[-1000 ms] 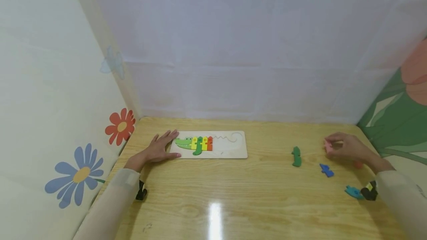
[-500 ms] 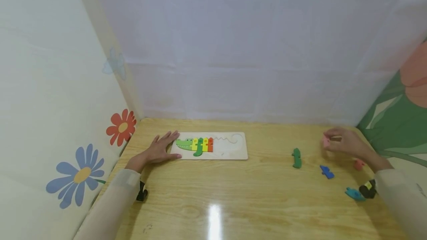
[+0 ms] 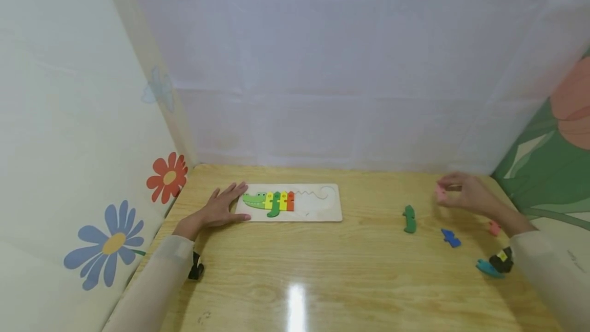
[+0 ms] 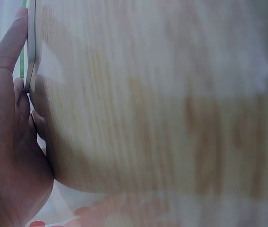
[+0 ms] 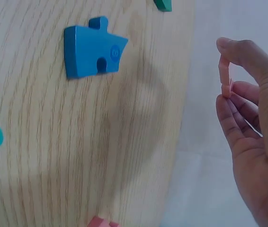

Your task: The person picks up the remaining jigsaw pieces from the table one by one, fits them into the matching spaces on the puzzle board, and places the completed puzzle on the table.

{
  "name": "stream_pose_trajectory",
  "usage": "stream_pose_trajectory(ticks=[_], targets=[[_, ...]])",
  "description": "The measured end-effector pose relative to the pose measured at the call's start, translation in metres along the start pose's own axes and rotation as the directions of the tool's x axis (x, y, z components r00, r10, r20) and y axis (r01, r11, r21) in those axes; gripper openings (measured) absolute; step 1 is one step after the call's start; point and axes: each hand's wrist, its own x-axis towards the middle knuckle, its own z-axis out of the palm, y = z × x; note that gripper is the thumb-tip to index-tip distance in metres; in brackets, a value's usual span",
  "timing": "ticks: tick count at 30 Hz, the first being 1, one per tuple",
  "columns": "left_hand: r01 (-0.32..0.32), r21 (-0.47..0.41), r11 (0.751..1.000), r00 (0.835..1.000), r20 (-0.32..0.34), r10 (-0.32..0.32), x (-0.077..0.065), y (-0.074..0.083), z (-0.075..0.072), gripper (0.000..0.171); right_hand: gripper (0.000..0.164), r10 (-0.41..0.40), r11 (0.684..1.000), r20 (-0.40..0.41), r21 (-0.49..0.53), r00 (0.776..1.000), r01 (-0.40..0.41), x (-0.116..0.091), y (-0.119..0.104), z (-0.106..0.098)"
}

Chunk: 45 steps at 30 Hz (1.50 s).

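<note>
My right hand (image 3: 475, 196) pinches a pink puzzle piece (image 3: 441, 192) between thumb and fingertips, raised over the right side of the table. In the right wrist view that pink piece (image 5: 225, 75) shows edge-on. My left hand (image 3: 218, 206) rests with spread, straight fingers at the left end of a pale wooden puzzle board (image 3: 318, 211). On the board lies a crocodile puzzle (image 3: 275, 201), with a green head and yellow, green and orange body pieces. A curled tail outline (image 3: 328, 192) is marked on the bare wood to its right.
Loose pieces lie on the right of the table (image 3: 350, 270): a dark green piece (image 3: 409, 219), a blue piece (image 3: 450, 238), a pink-red piece (image 3: 494, 228) and a teal piece (image 3: 489, 269) beside the right wrist camera (image 3: 502, 259). A white curtain (image 3: 295, 65) hangs behind.
My right hand has moved left and slightly up with the pink puzzle piece, uncovering the pink-red piece near the wrist. The left hand and the board stay in place.
</note>
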Motion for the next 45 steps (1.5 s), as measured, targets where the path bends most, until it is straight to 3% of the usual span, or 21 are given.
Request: stream_pose_trajectory(ticks=[19,29,45], targets=[[-0.015,0.002,1.0,1.0,-0.013,0.015,-0.001,-0.001,0.0,0.103,0.056,0.032,0.999,0.057,-0.002,0.998,-0.032,0.015,-0.03,0.01],[-0.016,0.013,1.0,1.0,-0.018,0.016,0.001,-0.002,-0.001,0.103,0.052,-0.067,0.996,0.02,-0.05,0.998,0.068,0.026,-0.037,0.019],[-0.007,-0.005,1.0,1.0,-0.01,0.007,0.0,-0.002,0.001,0.102,0.05,-0.146,0.987,0.002,-0.064,0.989,0.146,0.03,-0.048,0.038]])
